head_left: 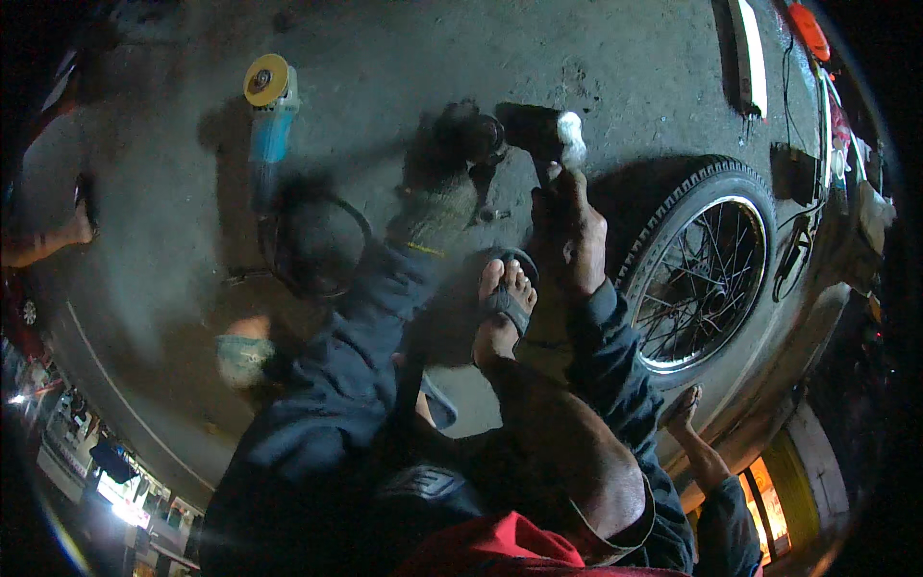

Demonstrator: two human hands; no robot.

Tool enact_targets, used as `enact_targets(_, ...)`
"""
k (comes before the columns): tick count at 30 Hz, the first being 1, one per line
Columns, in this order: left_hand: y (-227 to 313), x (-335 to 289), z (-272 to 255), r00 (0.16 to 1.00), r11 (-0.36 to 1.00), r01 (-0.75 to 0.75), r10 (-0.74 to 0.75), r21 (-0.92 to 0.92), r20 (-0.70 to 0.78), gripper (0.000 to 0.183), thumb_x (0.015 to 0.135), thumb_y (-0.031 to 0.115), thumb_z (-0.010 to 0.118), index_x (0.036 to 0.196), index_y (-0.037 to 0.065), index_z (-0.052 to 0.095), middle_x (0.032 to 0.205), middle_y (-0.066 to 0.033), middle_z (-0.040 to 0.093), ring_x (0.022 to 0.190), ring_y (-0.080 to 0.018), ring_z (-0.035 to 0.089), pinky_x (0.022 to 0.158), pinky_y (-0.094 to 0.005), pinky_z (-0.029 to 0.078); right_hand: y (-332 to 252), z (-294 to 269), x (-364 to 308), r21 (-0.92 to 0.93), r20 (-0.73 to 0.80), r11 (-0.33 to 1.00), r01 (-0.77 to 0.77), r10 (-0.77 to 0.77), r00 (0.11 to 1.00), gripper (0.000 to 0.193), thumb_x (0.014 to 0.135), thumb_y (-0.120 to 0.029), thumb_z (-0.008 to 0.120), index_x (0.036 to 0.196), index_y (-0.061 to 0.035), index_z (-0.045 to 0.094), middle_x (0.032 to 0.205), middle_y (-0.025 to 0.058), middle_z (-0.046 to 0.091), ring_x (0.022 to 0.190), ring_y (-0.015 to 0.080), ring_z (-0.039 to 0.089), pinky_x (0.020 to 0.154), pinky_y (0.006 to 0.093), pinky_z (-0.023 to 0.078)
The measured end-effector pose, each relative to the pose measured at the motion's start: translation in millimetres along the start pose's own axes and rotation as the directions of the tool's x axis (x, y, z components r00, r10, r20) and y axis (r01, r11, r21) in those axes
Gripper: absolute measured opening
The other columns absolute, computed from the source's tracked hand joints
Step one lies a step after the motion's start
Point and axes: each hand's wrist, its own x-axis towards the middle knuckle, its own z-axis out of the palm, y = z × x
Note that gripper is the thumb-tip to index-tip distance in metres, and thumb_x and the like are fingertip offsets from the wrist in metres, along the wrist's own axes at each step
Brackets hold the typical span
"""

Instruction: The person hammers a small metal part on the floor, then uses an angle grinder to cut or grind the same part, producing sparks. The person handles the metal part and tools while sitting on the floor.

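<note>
My left hand (pixel 444 197), in a greyish work glove with a yellow cuff edge, reaches down to the floor. Its fingers lie in deep shadow beside a dark round part (pixel 487 137), and whether they grip it is hard to see. Below that part, a short metal piece (pixel 492 213) lies on the concrete. My bare right hand (pixel 582 236) is closed around what looks like a hammer (pixel 571 139), its bright whitish head just beyond my fingers. My sandalled foot (pixel 507 298) rests between my two arms.
A spoked wheel with a tyre (pixel 707 260) lies right of my right arm. At the far left, an angle grinder (pixel 271 130) with a yellow disc rests on the floor. Another person's foot (pixel 82 226) shows at the left edge, and a white bar (pixel 748 58) lies at the upper right.
</note>
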Motion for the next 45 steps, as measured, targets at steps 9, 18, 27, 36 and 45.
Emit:
enact_targets(9, 21.0, 13.3, -19.9, 0.887, 0.873, 0.452, -0.419, -0.184, 0.193, 0.062, 0.08, 0.023, 0.085, 0.129, 0.002, 0.055, 0.125, -0.0197, 0.061, 0.11, -0.0343, 0.063, 0.091, -0.0407, 0.052, -5.8, -16.5, -17.3, -0.493, -0.11, 0.791, 0.362, -0.47, 0.876, 0.038, 0.083, -0.007, 0.068, 0.121, -0.0094, 0.065, 0.1, 0.0151, 0.07, 0.081, 0.0354, 0.069, 0.07, 0.0381, 0.056)
enact_targets(18, 11.7, 16.4, -16.8, 0.983, 0.922, 0.174, -0.143, -0.346, 0.113, 0.067, 0.078, 0.023, 0.085, 0.134, 0.003, 0.054, 0.123, -0.0205, 0.061, 0.112, -0.0375, 0.061, 0.094, -0.0431, 0.051, -11.0, -4.6, -10.8, -0.057, -0.139, 0.976, 0.21, -0.216, 0.967, 0.038, 0.089, -0.01, 0.069, 0.126, -0.0106, 0.057, 0.09, 0.0184, 0.07, 0.079, 0.0401, 0.07, 0.063, 0.0439, 0.055)
enact_targets(27, 14.2, 10.8, -10.3, 0.934, 0.901, 0.345, -0.303, -0.262, 0.189, 0.072, 0.077, 0.021, 0.083, 0.138, 0.004, 0.049, 0.137, -0.0193, 0.055, 0.123, -0.0368, 0.056, 0.103, -0.0415, 0.047, -6.4, -17.8, -0.1, -0.117, -0.095, 0.918, 0.378, -0.39, 0.916, 0.038, 0.079, -0.013, 0.07, 0.116, -0.0125, 0.062, 0.083, 0.0124, 0.068, 0.074, 0.0376, 0.068, 0.061, 0.0443, 0.054)
enact_targets(36, 22.5, 8.3, 12.8, 0.888, 0.791, 0.456, -0.433, -0.408, 0.154, 0.067, 0.073, 0.02, 0.087, 0.129, 0.003, 0.054, 0.127, -0.0176, 0.058, 0.117, -0.0351, 0.059, 0.101, -0.044, 0.047, -23.8, -28.8, -10.2, 0.012, -0.131, 0.996, 0.09, -0.088, 0.987, 0.039, 0.089, -0.008, 0.068, 0.125, -0.0056, 0.054, 0.091, 0.0203, 0.069, 0.082, 0.0398, 0.07, 0.067, 0.0425, 0.055)
enact_targets(45, 4.6, 3.4, 1.4, 0.997, 0.974, 0.071, -0.065, -0.214, 0.035, 0.067, 0.077, 0.012, 0.081, 0.136, 0.004, 0.051, 0.124, -0.0138, 0.061, 0.117, -0.0303, 0.059, 0.101, -0.0377, 0.049, -7.0, -12.2, 9.4, -0.128, 0.113, 0.991, 0.043, -0.029, 0.993, 0.032, 0.09, -0.01, 0.066, 0.119, -0.0071, 0.053, 0.083, 0.0227, 0.065, 0.074, 0.0456, 0.066, 0.06, 0.0464, 0.051)
